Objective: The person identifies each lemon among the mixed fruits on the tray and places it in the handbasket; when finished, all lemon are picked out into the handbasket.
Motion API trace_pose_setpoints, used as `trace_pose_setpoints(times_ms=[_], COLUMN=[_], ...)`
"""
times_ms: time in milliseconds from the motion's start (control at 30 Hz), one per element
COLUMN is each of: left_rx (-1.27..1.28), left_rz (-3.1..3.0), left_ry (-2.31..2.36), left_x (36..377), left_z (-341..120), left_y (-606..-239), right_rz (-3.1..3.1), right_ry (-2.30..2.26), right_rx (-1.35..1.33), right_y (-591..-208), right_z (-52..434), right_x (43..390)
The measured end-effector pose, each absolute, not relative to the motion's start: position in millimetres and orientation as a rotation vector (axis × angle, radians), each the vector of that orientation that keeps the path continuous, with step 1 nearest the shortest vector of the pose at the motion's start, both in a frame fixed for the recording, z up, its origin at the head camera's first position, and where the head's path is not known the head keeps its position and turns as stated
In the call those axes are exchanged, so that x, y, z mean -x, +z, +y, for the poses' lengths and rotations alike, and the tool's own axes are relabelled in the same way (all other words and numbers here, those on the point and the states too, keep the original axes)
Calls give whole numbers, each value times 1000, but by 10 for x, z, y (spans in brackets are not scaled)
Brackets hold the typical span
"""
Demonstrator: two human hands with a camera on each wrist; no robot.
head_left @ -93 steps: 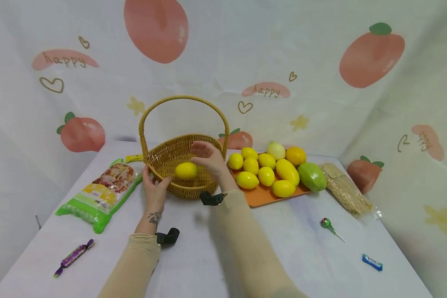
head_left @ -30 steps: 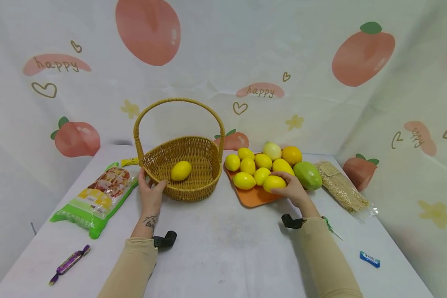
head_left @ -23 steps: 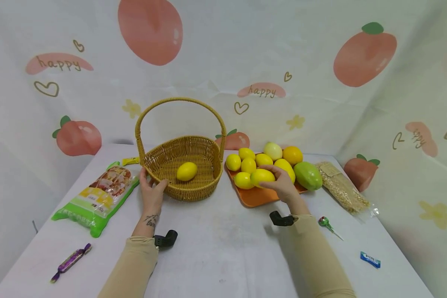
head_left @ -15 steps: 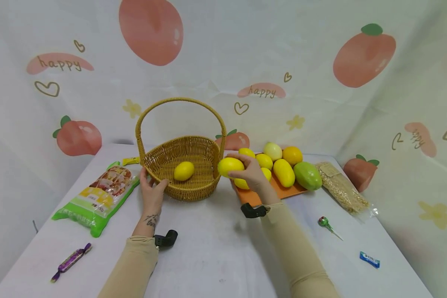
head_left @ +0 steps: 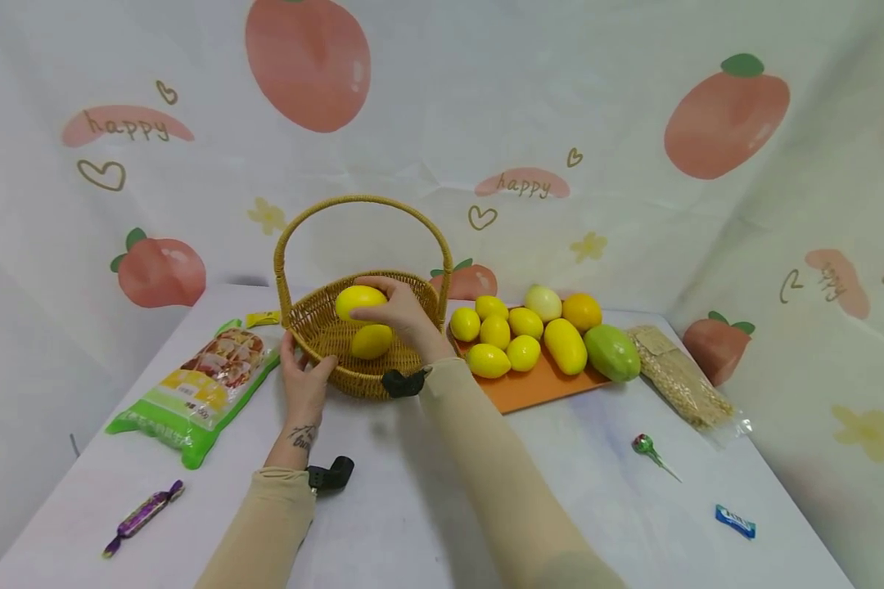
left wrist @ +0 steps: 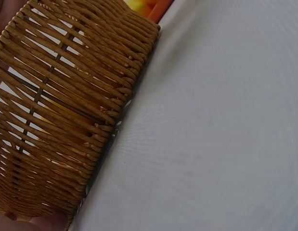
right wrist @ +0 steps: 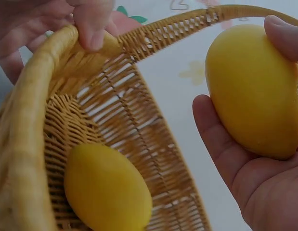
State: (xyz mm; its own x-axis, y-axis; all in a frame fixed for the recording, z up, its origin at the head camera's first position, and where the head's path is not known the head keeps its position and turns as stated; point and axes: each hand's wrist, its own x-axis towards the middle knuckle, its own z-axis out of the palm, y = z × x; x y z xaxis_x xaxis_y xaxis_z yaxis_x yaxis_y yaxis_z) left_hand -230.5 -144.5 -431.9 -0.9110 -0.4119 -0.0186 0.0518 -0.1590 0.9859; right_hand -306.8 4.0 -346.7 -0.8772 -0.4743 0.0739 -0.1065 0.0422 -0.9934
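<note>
Over the wicker basket, right hand gripped a lemon directly above the lemon inside; left hand clasped the rim.

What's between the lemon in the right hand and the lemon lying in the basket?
Nothing but air: in the right wrist view the held lemon hangs above the basket, apart from the resting lemon, with only weave behind.

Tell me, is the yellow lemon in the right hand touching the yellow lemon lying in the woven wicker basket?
Apart: the right wrist view shows bare basket weave between the held lemon and the lying lemon.
</note>
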Motion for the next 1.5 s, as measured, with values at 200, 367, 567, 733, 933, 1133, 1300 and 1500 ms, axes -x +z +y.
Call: trace_pose_setpoints(times_ms=[200, 367, 567, 733, 933, 1133, 1300, 1500], left_rx=[-391, -376, -344, -357, -365, -369, -371, -368], left_rz=[-1819, -1814, -1809, -1816, -1809, -1810, -1794, -1791], left_ry=[-2143, -2138, -2122, -2126, -2125, -2131, -2152, -2158], left_x=[2313, 2316, 2322, 2322, 2314, 2291, 2278, 2281], left_z=[-1416, -1403, -1406, -1421, -1442, -1450, -1439, -1425], left_y=[-4310, -4299, -4274, -4274, -4285, -4302, -4310, -4304], right_rz=[2054, 2059, 2018, 2058, 2153, 2248, 2318, 2504], right_ry=[-1894, -1943, -2063, -2135, -2113, -1971, -1860, -1639], right_rx=[628, 678, 714, 701, 570, 318, 221, 152], right_y=[-3481, -3488, -3453, -3481, -3701, -3990, -4134, -4195], right_z=[-57, 42, 417, 937, 1512, 1809, 1866, 1838], right_x=[3075, 3046, 2972, 2844, 2794, 2820, 2847, 2833])
